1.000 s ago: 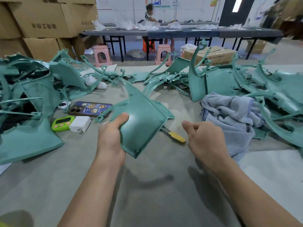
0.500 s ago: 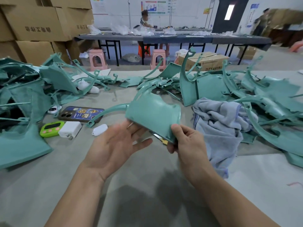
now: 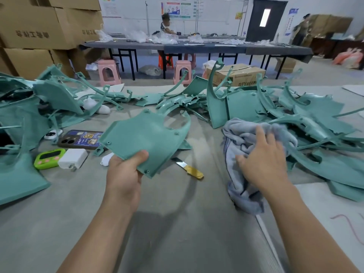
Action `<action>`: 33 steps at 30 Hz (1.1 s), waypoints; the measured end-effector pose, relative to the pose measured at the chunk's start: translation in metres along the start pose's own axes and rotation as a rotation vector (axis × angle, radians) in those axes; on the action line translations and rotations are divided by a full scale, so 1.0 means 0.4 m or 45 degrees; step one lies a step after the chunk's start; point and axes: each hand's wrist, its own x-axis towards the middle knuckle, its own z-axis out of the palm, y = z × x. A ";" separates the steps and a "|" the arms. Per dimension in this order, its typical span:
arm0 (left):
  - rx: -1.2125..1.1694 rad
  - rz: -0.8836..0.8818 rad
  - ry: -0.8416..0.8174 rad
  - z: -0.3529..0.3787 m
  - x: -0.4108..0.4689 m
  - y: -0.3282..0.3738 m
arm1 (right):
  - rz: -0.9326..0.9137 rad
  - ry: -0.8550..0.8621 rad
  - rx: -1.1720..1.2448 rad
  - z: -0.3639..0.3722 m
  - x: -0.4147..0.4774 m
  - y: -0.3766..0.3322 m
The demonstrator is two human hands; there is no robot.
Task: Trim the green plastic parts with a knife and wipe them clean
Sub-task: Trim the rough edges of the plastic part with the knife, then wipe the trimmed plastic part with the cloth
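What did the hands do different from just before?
The right hand let go of the green part and moved right onto the grey towel. The left hand now grips the part alone by its near corner. The knife, phone and timer stayed on the table.

My left hand (image 3: 126,170) grips the near corner of a green plastic panel (image 3: 145,134), thumb on top, lifting it off the table (image 3: 177,223). My right hand (image 3: 264,164) lies spread on the grey towel (image 3: 242,134). Between them lies the yellow-handled knife (image 3: 189,168); a phone (image 3: 82,139), green timer (image 3: 49,158) and white charger (image 3: 72,158) sit to the left.
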 end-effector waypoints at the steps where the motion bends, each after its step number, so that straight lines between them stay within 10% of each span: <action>1: 0.021 0.003 0.008 0.001 0.001 0.001 | 0.045 -0.104 -0.048 0.008 0.009 0.017; 10: 0.141 -0.010 -0.095 0.016 -0.010 -0.017 | -0.469 0.550 0.796 -0.027 -0.086 -0.101; 15: 0.110 0.014 -0.300 0.035 -0.016 -0.012 | -0.950 0.112 0.970 0.018 -0.225 -0.224; 29: 0.148 -0.241 -0.509 0.028 -0.041 -0.027 | -0.319 0.262 1.066 0.028 -0.124 -0.208; 33: 0.287 -0.178 -0.457 0.031 -0.043 -0.028 | -0.560 0.377 0.974 0.028 -0.190 -0.218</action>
